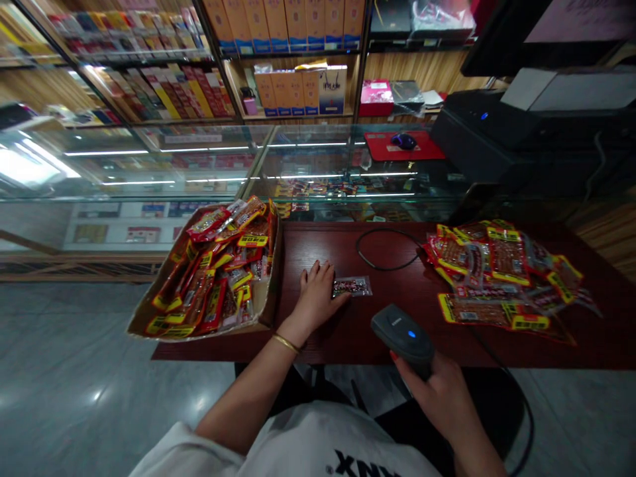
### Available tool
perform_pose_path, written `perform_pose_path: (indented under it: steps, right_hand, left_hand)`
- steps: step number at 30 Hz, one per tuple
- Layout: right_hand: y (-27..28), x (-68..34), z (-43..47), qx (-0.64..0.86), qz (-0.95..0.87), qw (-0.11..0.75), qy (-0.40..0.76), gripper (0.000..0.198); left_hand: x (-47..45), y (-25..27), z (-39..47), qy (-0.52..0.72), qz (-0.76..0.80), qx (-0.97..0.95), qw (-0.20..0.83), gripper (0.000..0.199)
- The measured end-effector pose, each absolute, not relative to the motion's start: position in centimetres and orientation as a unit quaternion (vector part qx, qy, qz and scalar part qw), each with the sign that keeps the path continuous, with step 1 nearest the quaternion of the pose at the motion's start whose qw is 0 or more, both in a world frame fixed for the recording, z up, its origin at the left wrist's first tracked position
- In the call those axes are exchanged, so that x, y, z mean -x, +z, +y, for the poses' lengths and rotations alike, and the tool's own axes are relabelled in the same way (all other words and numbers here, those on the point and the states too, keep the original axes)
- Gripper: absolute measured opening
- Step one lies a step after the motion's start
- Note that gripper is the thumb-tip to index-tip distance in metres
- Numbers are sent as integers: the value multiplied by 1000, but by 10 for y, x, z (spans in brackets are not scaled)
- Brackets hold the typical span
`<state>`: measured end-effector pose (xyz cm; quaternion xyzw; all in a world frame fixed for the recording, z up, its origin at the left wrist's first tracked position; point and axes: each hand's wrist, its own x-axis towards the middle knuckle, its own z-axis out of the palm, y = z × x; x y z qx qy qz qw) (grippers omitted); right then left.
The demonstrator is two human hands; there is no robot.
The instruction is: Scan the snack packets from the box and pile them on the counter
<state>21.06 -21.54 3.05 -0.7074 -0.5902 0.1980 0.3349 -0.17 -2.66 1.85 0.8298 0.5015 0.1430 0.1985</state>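
My left hand (318,293) rests on the dark red tabletop, fingers stretched out and spread. Its thumb lies at the left end of a small clear snack packet (352,286) with dark print, lying flat. In my right hand (442,391) is a dark grey barcode scanner (405,336) with a lit blue light, its head tilted toward the packet. To the left stands a cardboard box (272,291) full of red and yellow snack packets (199,285). A loose pile of similar snack packets (507,255) lies on the right.
A black cable (365,255) loops on the tabletop (318,338). Behind runs a glass display counter (318,152), bearing a red mouse pad (377,149) with a mouse (403,140). Black equipment (497,152) sits at the right. Shelves of boxed goods (288,93) line the back.
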Motion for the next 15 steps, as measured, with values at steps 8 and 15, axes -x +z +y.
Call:
perform_pose_path:
  steps: [8,15]
  right_hand:
    - [34,-210,-214,709,-585,341,197,29]
    - [33,-212,-213,725,-567,332,208,32]
  left_hand:
    - [-7,30,-25,130,477,-838,231,27]
    - [11,33,-15,180,443,-754,450,48]
